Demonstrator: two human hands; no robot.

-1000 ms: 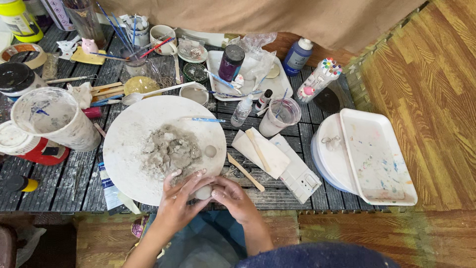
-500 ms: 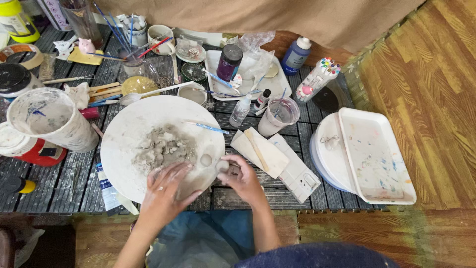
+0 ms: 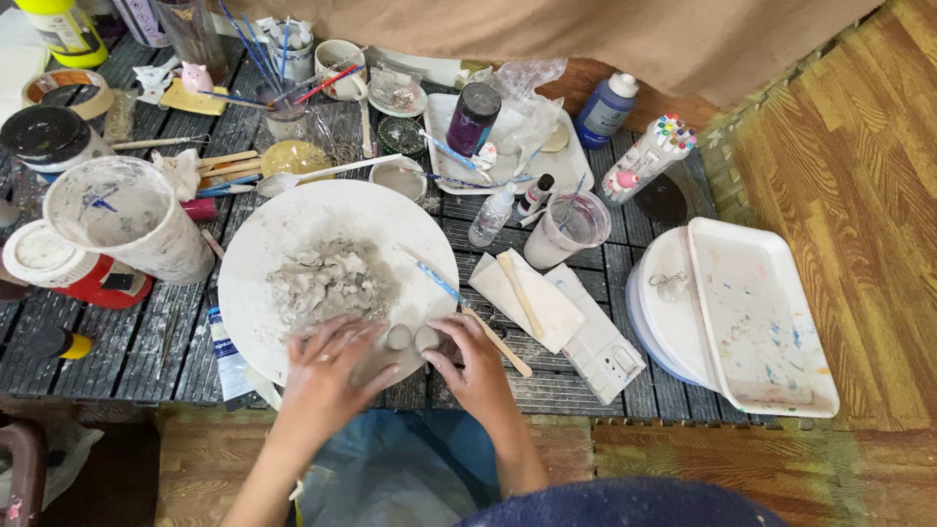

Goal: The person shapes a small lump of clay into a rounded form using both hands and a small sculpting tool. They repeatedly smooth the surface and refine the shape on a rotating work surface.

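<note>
1. Between the fingertips of both hands, at the near edge of a round white board (image 3: 293, 234), sit two small grey clay balls (image 3: 412, 338), side by side and touching.
2. Compared with half a second ago, the right hand (image 3: 476, 361) has come in from the board's right rim toward the left hand (image 3: 327, 376), and the two now meet around the clay balls, much as they did a second ago.
3. The left hand lies palm down on the board, fingers (image 3: 342, 337) loosely spread, their tips just left of the balls.
4. The right hand is curled, thumb and fingers bent inward against the right ball; whether they pinch it cannot be told.
5. The clay balls look smooth, pale grey and rounded, each smaller than a fingertip joint.
6. Just beyond the fingers, mid-board, lies a rough heap of torn grey clay (image 3: 330, 278).
7. Just right of the right hand's fingers, a wooden-handled tool (image 3: 468, 312) lies slanted across the board's edge.
8. Well beyond the fingers, the slatted table (image 3: 117, 332) holds jars, brushes, bottles and a white tray (image 3: 761, 312).
</note>
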